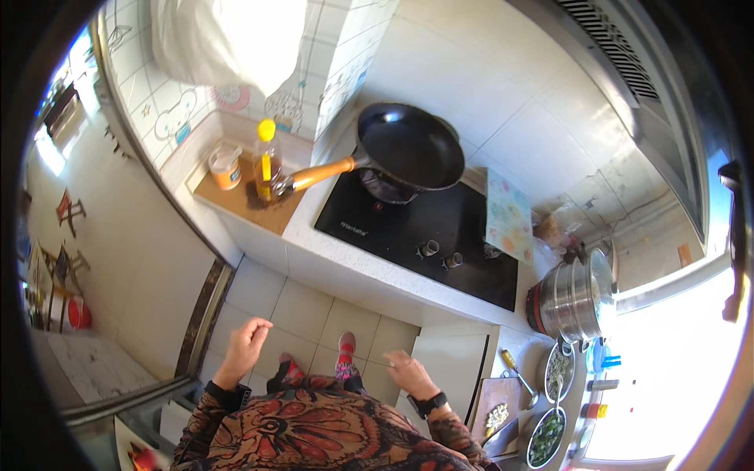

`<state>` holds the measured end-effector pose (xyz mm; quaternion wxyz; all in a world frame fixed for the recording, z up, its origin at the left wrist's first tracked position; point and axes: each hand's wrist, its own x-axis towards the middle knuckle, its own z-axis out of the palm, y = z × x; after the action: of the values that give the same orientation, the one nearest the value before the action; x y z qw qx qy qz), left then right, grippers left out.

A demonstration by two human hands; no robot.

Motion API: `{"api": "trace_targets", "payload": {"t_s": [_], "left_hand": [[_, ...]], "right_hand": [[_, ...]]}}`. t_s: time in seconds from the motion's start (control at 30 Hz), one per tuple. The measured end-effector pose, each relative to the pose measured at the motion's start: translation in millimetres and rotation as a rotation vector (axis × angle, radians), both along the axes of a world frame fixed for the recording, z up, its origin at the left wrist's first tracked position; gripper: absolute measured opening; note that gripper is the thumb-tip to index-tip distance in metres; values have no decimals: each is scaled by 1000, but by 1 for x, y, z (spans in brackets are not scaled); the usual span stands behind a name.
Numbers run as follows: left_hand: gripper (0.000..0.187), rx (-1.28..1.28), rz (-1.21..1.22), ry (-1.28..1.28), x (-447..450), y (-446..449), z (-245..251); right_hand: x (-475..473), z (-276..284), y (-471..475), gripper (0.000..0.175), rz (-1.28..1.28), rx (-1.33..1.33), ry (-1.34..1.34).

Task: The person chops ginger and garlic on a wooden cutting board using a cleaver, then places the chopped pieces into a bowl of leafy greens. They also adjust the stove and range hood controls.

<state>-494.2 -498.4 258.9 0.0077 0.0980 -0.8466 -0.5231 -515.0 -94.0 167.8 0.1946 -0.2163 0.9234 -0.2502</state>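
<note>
My left hand [246, 346] hangs over the tiled floor with its fingers curled in and nothing visible in it. My right hand [410, 375] is held lower than the counter front, fingers loosely spread, holding nothing. Before me a black wok [409, 147] rests tilted on the burner of a black glass gas hob [406, 235]. Its wooden handle [324, 173] points left over the side ledge. Next to the handle's end stand a yellow-capped bottle [268, 168] of dark liquid and an orange-labelled tub [225, 168]. Neither hand touches any of these.
Right of the hob stands a metal steamer pot [568, 294]. Nearer me are a ladle [521, 380], a cutting board [495, 400] with chopped pale pieces, a knife [502, 437], and bowls of shredded food [558, 374] and green leaves [546, 438]. A range hood [624, 65] overhangs the right side.
</note>
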Motion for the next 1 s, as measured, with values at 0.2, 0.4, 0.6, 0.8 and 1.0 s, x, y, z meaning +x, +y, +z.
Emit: {"api": "trace_targets", "payload": {"t_s": [0.2,0.4,0.6,0.8,1.0], "left_hand": [[15,-15,-193,77,-36,26,18],[15,-8,-248,161,-48,59,37],[14,-27,-305,92,-38,85,41],[15,-17,-275,169,-36,106,41],[15,11,-259,169,-35,119,40]], "right_hand": [[35,-8,-7,25,-78,5,33],[-18,45,13,27,-77,-68,319],[-103,190,76,42,-336,-231,823],[-131,312,129,47,-442,-193,1167],[-139,321,145,51,-513,-122,1268]]}}
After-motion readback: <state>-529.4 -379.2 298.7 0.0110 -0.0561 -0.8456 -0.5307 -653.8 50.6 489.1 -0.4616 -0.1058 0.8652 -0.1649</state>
